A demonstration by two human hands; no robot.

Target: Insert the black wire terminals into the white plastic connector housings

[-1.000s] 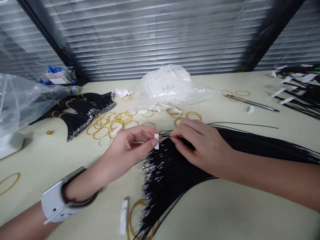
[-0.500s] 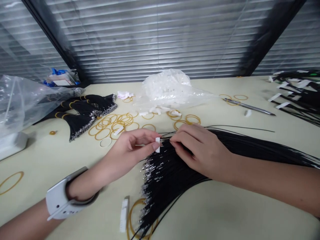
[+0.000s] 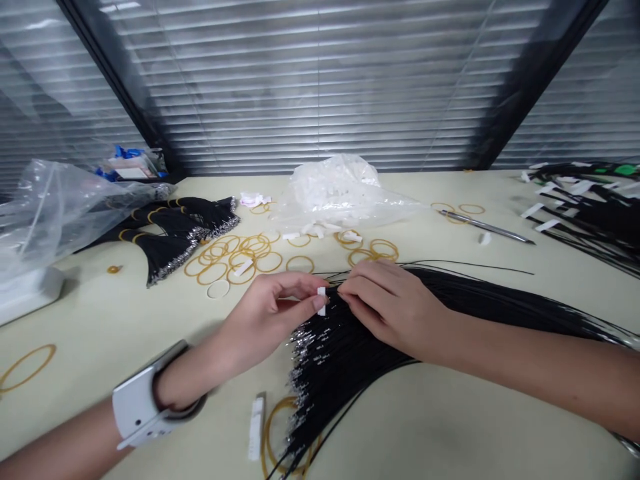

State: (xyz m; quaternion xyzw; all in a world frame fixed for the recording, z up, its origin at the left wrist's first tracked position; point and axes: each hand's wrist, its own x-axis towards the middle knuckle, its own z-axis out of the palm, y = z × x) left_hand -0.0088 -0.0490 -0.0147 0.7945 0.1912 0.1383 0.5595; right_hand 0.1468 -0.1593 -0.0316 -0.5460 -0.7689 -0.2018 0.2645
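Observation:
Between the thumb and fingers of my left hand (image 3: 270, 313) is a small white plastic connector housing (image 3: 321, 301), held upright. My right hand (image 3: 395, 303) pinches a thin black wire just to the right of it, its fingertips close to the housing. Whether the wire's end sits inside the housing cannot be made out. Beneath both hands lies a thick bundle of black wires (image 3: 345, 373), fanned out, with silvery metal terminals (image 3: 299, 373) along its left edge.
Rubber bands (image 3: 240, 253) lie scattered behind my hands. A clear plastic bag (image 3: 340, 190) of white pieces stands behind them. A metal pen (image 3: 490, 227) and wires with white connectors (image 3: 585, 207) are at right. More black bundles (image 3: 170, 250) lie at left; a white strip (image 3: 256, 427) lies in front.
My left hand and the white connector housing have shifted slightly right, closer to the right fingertips. The whole view has moved a little; both hands keep their grips.

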